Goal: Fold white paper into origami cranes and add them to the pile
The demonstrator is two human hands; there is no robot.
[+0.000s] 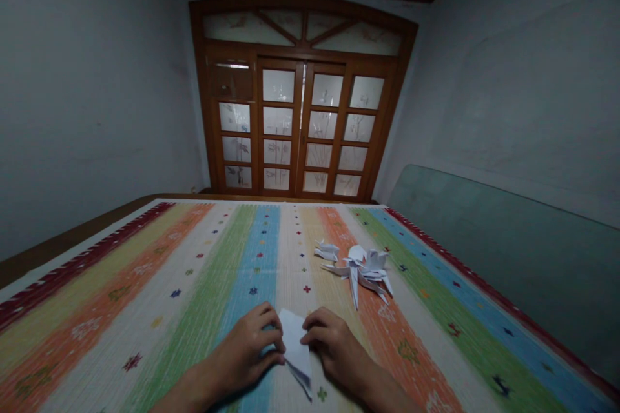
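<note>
White paper (296,343), pinched by both hands (258,343) (334,348); fingertips partly hide its edges.

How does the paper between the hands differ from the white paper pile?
The paper is one flattish folded piece; the pile is several pieces with pointed parts jutting out. The paper is between both hands; the pile lies untouched. Both are white.
</note>
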